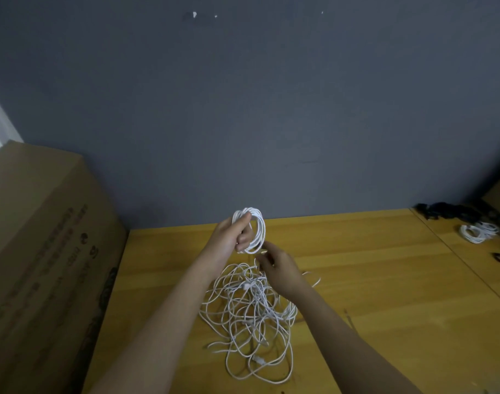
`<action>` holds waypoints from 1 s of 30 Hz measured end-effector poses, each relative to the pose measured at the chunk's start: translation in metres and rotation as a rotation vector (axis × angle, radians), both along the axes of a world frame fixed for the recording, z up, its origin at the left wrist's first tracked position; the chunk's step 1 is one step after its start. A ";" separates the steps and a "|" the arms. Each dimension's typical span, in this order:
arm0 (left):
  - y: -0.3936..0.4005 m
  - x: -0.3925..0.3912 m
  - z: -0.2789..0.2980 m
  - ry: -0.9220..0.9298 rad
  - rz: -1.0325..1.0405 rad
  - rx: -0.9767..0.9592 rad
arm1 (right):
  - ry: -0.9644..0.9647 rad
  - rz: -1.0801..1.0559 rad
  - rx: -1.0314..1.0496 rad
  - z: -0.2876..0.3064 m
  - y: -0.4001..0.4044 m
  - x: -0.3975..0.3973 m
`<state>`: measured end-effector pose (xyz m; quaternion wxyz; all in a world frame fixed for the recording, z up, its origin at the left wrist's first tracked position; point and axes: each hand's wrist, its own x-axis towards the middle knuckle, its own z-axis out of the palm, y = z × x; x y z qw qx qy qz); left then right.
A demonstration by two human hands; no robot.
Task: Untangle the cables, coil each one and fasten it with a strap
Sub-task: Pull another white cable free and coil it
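Head view: the left hand (234,234) grips a round coil of thin white cable (254,229), raised above the yellow wooden surface (371,280). The right hand (277,265), just below the coil, pinches a strand of that cable. Beneath both hands a loose tangle of white cables (251,317) lies on the surface. Far right, small coiled white cables (477,231) sit beside a heap of black straps (447,211). A brown cardboard box (44,251) stands at left.
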<state>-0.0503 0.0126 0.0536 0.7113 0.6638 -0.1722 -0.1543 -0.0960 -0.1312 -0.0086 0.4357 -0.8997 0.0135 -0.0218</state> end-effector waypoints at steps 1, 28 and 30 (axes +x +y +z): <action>0.000 0.002 0.000 -0.005 0.019 -0.003 | 0.032 0.004 -0.010 0.000 0.001 0.000; -0.015 -0.003 -0.024 0.111 -0.253 0.260 | -0.769 0.165 -0.502 0.055 -0.022 -0.006; -0.015 -0.004 -0.022 0.111 -0.308 0.218 | -0.716 0.089 -0.297 0.055 -0.023 -0.005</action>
